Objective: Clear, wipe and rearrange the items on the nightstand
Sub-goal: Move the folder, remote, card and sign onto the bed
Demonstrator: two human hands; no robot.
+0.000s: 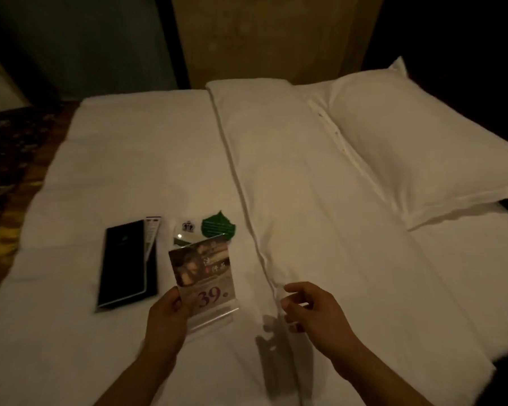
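Head view: dim room, bed (pixel 129 159) with white sheet, seen from above
sign (pixel 206 273): clear acrylic stand, printed insert with "39." in red, tilted back, base low over the sheet; whether it touches, cannot tell
left hand (pixel 166 317): grip closed on sign, thumb on its front at the lower left edge, fingers behind
right hand (pixel 308 306): right of sign, apart from it, grip half open, fingers loosely curled, nothing in it
folder (pixel 126 262): black, flat on sheet, left of sign
leaflet (pixel 153 230): narrow, along folder's right edge
crown card (pixel 188 228): pale, behind sign, partly hidden by it
leaf card (pixel 219 228): green, just right of crown card
pillow (pixel 417 148): white, far right on bed
carpet (pixel 9 159): patterned, left of bed
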